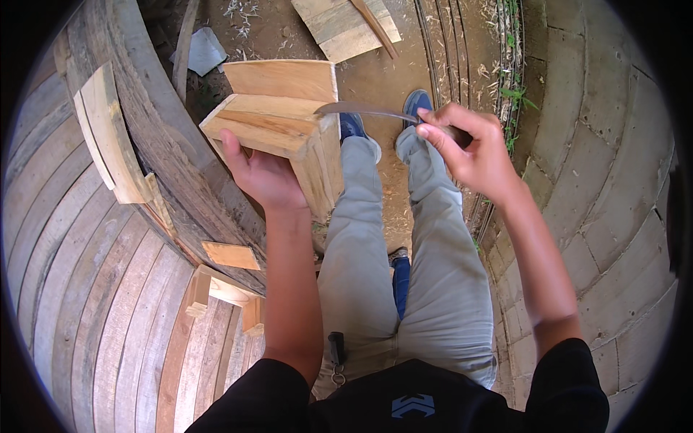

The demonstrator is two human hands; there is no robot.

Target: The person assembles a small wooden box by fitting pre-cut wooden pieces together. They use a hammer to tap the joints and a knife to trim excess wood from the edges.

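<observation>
My left hand (263, 173) grips a small wooden box-like piece (274, 119) from its near side, thumb along the edge and the other fingers hidden behind and under it. The piece is built of pale planks, with one board (285, 78) standing up at its far side. In my right hand (473, 148) is the handle of a curved knife (372, 110), closed between thumb and fingers. Its thin dark blade reaches left, and the tip lies at the upper right corner of the wooden piece; whether it touches the wood I cannot tell.
A slatted wooden platform (108, 289) with a thick weathered beam (155, 130) runs along my left. Loose pale boards (108, 137) and a small bracket-shaped wooden piece (227, 289) lie there. A plank panel (346, 29) rests on the dirt ahead. A block wall (592, 180) rises at right.
</observation>
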